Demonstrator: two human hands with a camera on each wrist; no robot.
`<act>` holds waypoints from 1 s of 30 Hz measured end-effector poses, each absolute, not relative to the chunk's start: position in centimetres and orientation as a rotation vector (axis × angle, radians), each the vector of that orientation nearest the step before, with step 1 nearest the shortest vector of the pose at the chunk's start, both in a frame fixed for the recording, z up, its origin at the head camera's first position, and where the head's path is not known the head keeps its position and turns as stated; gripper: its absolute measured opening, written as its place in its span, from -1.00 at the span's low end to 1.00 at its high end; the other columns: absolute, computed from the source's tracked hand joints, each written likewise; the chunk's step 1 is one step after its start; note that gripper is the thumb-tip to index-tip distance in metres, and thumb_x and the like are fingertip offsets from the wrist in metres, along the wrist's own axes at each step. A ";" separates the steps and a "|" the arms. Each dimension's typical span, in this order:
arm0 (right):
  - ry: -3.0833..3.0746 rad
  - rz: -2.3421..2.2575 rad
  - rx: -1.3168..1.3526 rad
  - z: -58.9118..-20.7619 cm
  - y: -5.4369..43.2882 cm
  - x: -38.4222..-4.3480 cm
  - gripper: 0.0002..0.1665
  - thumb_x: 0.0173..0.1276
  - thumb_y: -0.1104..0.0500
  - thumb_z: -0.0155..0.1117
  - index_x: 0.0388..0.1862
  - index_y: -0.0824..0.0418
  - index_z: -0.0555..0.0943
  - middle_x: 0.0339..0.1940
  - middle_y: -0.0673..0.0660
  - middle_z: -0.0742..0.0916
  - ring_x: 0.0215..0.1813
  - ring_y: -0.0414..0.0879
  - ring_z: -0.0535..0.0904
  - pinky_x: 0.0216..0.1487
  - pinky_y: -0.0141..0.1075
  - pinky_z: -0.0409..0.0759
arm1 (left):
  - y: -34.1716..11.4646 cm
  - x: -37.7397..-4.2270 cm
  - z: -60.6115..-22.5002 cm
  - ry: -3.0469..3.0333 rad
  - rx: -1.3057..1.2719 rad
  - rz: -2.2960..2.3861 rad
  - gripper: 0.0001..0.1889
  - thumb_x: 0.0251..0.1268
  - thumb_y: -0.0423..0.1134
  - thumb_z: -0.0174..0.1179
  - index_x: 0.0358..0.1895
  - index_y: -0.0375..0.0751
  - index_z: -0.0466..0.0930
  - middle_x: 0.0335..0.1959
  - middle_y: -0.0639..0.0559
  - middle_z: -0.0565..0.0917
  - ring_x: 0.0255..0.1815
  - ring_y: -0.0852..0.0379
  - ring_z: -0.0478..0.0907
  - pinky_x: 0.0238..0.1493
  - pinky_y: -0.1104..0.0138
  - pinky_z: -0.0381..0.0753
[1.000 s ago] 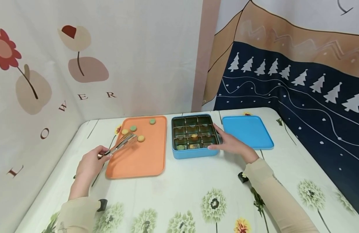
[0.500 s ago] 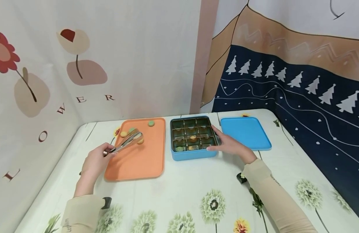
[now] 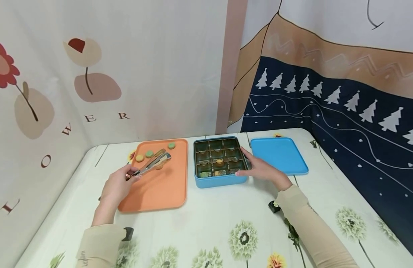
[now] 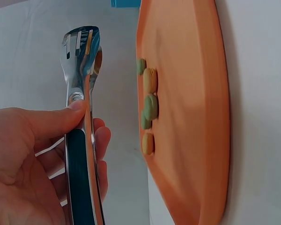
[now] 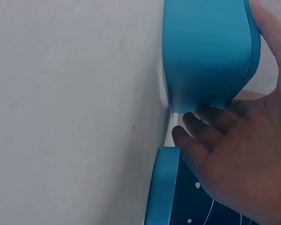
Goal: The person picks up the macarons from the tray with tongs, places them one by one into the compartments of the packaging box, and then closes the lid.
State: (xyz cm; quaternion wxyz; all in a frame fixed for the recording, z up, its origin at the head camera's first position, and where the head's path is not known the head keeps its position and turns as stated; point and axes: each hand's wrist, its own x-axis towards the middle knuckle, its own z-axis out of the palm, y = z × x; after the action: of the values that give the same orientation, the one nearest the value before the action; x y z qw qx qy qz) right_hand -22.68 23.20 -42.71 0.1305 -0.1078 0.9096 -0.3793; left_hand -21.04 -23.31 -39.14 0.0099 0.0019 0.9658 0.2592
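My left hand (image 3: 117, 186) grips a pair of metal tongs (image 4: 79, 140) over the orange tray (image 3: 166, 193). Their heads point toward the far right of the tray, and no macaron shows between them. Below lie several macarons, among them a yellow one (image 3: 139, 158), a green one (image 3: 149, 154) and another green one (image 3: 171, 145). My right hand (image 3: 260, 168) holds the right side of a blue box (image 3: 221, 181), its thumb at the front corner of the rim. Inside the box's divided insert (image 3: 217, 145), a green macaron (image 3: 204, 174) sits front left, yellow ones front middle and centre.
A flat blue lid (image 3: 278, 154) lies right of the box, behind my right forearm. Flower-print cloth (image 3: 199, 227) covers the table. A pale curtain (image 3: 159, 74) and a dark blue tree-patterned one (image 3: 327, 108) rise behind it.
My left hand has carried the tongs to the right across the tray, away from the yellow macaron at its left side. My right hand stays at the box. The head view has tilted slightly.
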 end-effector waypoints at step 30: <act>2.626 -1.106 -0.315 -42.9 23.0 -22.7 0.33 0.25 -0.26 0.40 0.66 -0.07 -0.31 0.64 0.35 0.09 0.58 0.38 0.10 0.39 0.31 0.26 | -18.5 -22.8 -39.1 3.062 0.241 0.834 -0.80 0.40 -0.21 0.24 0.00 -0.17 0.62 -0.08 -0.13 0.72 -0.11 -0.08 0.66 -0.21 0.11 0.58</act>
State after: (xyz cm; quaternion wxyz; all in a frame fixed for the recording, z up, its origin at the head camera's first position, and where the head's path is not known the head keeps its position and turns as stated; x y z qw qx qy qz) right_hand -22.73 22.98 -42.90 0.1370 -0.1087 0.9074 -0.3823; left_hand -22.83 -18.50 -39.13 -0.0205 0.0756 0.9619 0.2619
